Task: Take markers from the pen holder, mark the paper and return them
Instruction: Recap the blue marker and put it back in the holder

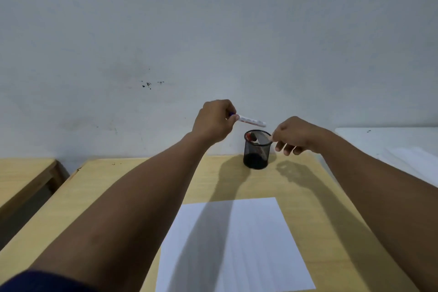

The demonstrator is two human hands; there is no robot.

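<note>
Apparently just starting: left hand (213,121) gripping a marker (251,121) above the pen holder (256,152), right hand (296,136) pinching its rim, paper (248,244) unmarked.

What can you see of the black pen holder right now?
The pen holder is a round black cup that looks like wire mesh. It stands upright near the far edge of the wooden table, beyond the white paper. At its mouth show a red-capped marker and something dark that I cannot identify. The right hand pinches at its rim on the right side. The left hand holds a white marker just above it.
</note>
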